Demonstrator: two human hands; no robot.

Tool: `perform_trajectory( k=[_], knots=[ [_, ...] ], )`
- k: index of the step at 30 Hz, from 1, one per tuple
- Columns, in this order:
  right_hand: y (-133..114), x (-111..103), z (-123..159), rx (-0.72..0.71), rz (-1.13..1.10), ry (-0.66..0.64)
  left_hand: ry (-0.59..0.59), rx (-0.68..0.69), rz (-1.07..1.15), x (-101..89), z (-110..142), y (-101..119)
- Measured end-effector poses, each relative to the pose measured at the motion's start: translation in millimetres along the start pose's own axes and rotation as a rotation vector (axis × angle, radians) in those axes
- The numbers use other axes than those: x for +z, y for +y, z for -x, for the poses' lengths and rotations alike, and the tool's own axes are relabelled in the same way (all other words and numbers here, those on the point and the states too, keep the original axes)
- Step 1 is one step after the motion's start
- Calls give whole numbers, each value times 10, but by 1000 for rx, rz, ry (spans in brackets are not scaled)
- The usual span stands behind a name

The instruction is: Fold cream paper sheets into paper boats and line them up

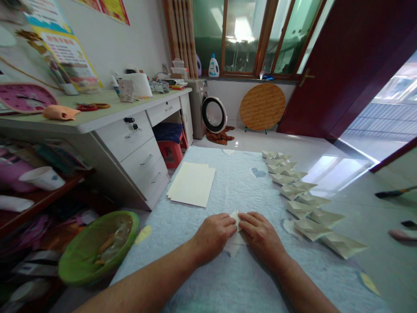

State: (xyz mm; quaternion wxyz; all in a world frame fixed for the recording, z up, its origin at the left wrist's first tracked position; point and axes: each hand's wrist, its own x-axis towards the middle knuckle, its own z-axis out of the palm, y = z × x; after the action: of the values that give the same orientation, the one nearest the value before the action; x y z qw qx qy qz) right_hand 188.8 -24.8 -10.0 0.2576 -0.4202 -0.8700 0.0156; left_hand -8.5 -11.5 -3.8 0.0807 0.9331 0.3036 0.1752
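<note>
A small piece of cream folded paper lies on the pale blue table cover, directly in front of me. My left hand presses its left side with bent fingers, and my right hand grips the right side the same way. The fingers cover much of the paper, so its full shape is hidden. Beyond my left hand rests a stack of flat cream sheets. Along the right edge, folded paper boats stand in two rows.
A green basket stands left of the table, near a white drawer desk. Past the far edge are a red stool, a washing machine with its round door ajar, and a round wooden tabletop leaning on the wall.
</note>
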Motion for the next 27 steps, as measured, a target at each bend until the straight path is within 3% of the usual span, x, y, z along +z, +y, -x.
perform_trajectory(
  k=[14, 27],
  knots=[
    [-134, -180, -22, 70, -91, -116, -25, 55, -133, 73, 59, 106],
    [-157, -139, -88, 121, 0, -189, -61, 90, -101, 48, 51, 103]
  ],
)
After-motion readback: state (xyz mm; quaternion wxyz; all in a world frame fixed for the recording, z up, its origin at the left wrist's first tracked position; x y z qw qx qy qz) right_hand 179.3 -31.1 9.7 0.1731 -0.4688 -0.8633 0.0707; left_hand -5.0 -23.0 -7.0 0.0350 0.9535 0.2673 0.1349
